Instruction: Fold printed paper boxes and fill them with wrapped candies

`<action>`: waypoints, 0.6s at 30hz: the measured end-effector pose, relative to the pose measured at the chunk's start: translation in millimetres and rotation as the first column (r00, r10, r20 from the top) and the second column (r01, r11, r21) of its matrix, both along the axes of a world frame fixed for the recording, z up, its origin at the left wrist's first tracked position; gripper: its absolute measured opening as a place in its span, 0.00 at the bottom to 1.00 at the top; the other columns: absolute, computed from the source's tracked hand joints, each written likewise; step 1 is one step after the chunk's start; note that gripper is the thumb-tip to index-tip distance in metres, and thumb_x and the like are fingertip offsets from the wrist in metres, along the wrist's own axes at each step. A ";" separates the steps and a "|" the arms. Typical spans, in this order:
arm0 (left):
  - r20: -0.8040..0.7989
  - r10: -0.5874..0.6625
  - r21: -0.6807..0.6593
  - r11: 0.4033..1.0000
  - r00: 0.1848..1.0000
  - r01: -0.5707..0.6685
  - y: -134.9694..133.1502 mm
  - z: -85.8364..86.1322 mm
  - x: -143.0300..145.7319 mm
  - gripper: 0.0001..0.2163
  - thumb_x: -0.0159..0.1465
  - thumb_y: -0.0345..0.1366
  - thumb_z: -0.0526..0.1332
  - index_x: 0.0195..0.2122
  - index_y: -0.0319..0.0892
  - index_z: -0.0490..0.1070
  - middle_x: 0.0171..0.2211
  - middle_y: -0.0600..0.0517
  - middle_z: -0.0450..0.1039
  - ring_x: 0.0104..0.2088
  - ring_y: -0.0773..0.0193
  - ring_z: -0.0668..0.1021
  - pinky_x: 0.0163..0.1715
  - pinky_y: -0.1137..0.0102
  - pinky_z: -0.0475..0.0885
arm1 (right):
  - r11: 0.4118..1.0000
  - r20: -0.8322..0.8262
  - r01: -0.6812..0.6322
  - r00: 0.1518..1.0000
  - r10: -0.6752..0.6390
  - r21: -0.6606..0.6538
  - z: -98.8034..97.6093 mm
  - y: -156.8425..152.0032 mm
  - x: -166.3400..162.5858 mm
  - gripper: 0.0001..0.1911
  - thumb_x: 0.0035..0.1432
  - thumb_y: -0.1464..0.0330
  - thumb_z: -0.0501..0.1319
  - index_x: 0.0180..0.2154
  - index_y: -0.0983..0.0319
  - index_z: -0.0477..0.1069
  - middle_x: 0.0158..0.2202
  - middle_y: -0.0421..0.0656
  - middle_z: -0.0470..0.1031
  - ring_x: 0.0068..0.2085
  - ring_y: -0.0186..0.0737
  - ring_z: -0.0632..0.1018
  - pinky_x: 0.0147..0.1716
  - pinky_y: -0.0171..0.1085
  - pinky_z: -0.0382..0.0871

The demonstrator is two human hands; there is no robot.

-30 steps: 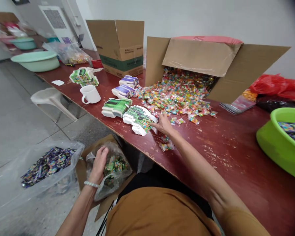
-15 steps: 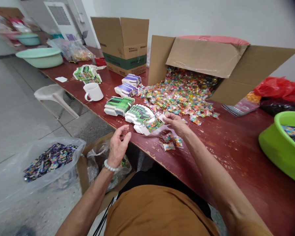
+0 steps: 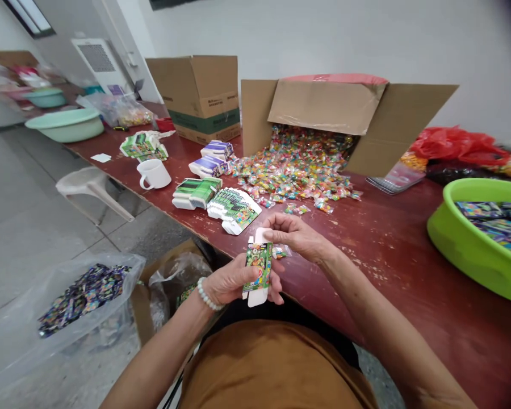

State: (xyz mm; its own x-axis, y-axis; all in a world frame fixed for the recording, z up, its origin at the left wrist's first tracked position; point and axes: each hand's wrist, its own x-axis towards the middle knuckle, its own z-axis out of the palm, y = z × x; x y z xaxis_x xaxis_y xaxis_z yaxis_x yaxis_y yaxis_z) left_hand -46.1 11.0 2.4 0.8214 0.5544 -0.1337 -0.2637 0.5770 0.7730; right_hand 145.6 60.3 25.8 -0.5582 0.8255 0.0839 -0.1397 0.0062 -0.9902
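My left hand (image 3: pixel 234 281) is closed around a small green printed carton (image 3: pixel 258 267), held upright over the table's front edge. My right hand (image 3: pixel 296 236) pinches the carton's white top flap. Just beyond lies a fanned stack of flat green cartons (image 3: pixel 234 209) on the red table (image 3: pixel 387 255). Small candy packets (image 3: pixel 296 209) lie near my right hand, and a heap of colourful wrapped candies (image 3: pixel 298 165) spills from a tipped cardboard box (image 3: pixel 323 108).
A green basin (image 3: pixel 472 244) of dark packets sits at right. A white mug (image 3: pixel 153 173), more carton stacks (image 3: pixel 196 193), a closed-sided box (image 3: pixel 200 94) and pale basins (image 3: pixel 63 122) stand at left. Bags of packets (image 3: pixel 80 289) and a white stool (image 3: pixel 89 184) are on the floor.
My right hand drew one carton off the fanned stack and brought it toward me. My left hand rose from the floor bag and took hold of the carton.
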 end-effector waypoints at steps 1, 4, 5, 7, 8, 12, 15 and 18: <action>-0.011 0.004 0.009 1.000 1.000 -0.004 -1.4 2.0 -0.6 0.28 0.50 0.50 0.71 0.47 0.36 0.73 0.37 0.42 0.78 0.37 0.50 0.82 0.41 0.59 0.74 | 1.000 -0.002 0.007 1.000 -0.007 0.004 2.0 -2.3 0.3 0.13 0.56 0.60 0.66 0.37 0.62 0.70 0.34 0.40 0.75 0.32 0.32 0.74 0.31 0.31 0.66; -0.019 0.010 0.040 0.999 1.000 -0.009 -4.6 7.9 -0.9 0.31 0.48 0.52 0.72 0.47 0.37 0.73 0.38 0.42 0.78 0.38 0.50 0.82 0.42 0.59 0.74 | 1.000 -0.010 0.022 1.000 -0.022 0.021 8.6 -9.9 0.2 0.13 0.57 0.59 0.65 0.36 0.62 0.71 0.33 0.40 0.75 0.31 0.32 0.73 0.30 0.31 0.67; -0.023 0.017 0.055 0.998 1.000 -0.016 -5.6 9.6 -0.5 0.30 0.48 0.52 0.72 0.47 0.37 0.73 0.37 0.42 0.78 0.37 0.50 0.82 0.41 0.60 0.74 | 0.999 -0.016 0.031 0.999 -0.030 0.030 10.4 -12.5 -0.1 0.12 0.57 0.60 0.65 0.37 0.62 0.71 0.33 0.40 0.75 0.31 0.32 0.73 0.30 0.31 0.67; -0.037 0.029 0.081 0.996 0.999 -0.026 -7.4 12.8 1.0 0.29 0.49 0.51 0.72 0.46 0.37 0.74 0.35 0.43 0.78 0.34 0.51 0.82 0.37 0.61 0.75 | 0.998 -0.031 0.052 0.998 -0.051 0.045 12.7 -17.6 -0.3 0.12 0.57 0.60 0.65 0.38 0.61 0.71 0.33 0.39 0.74 0.31 0.31 0.73 0.32 0.31 0.68; -0.047 0.036 0.091 0.995 0.998 -0.031 -8.4 14.5 1.9 0.27 0.50 0.51 0.71 0.45 0.37 0.74 0.34 0.43 0.78 0.33 0.52 0.82 0.36 0.61 0.75 | 0.997 -0.038 0.061 0.997 -0.060 0.045 13.2 -20.0 -0.1 0.13 0.57 0.60 0.65 0.39 0.61 0.71 0.34 0.39 0.75 0.32 0.32 0.74 0.32 0.32 0.68; -0.098 0.114 0.122 0.987 0.989 -0.102 -11.3 21.4 5.4 0.23 0.54 0.46 0.70 0.46 0.38 0.74 0.38 0.40 0.79 0.36 0.50 0.82 0.39 0.60 0.75 | 0.988 -0.040 0.120 0.992 -0.117 0.101 12.2 -30.6 1.6 0.21 0.54 0.60 0.67 0.48 0.58 0.66 0.37 0.40 0.74 0.35 0.36 0.75 0.35 0.36 0.71; -0.139 0.201 0.191 0.966 0.970 -0.173 -11.9 24.6 6.7 0.17 0.56 0.39 0.69 0.45 0.38 0.74 0.38 0.42 0.79 0.35 0.53 0.81 0.37 0.64 0.74 | 0.842 0.061 0.336 0.916 -0.396 0.422 12.9 -40.3 2.8 0.20 0.53 0.64 0.67 0.47 0.56 0.65 0.39 0.42 0.70 0.36 0.38 0.73 0.33 0.37 0.70; -0.215 0.219 0.283 0.947 0.952 -0.153 -12.0 24.8 6.3 0.13 0.59 0.38 0.66 0.42 0.37 0.75 0.30 0.45 0.79 0.33 0.56 0.80 0.35 0.66 0.72 | 0.598 0.163 0.284 0.797 -0.582 0.749 16.8 -49.3 1.1 0.12 0.56 0.68 0.65 0.43 0.58 0.69 0.44 0.45 0.68 0.40 0.41 0.72 0.36 0.38 0.69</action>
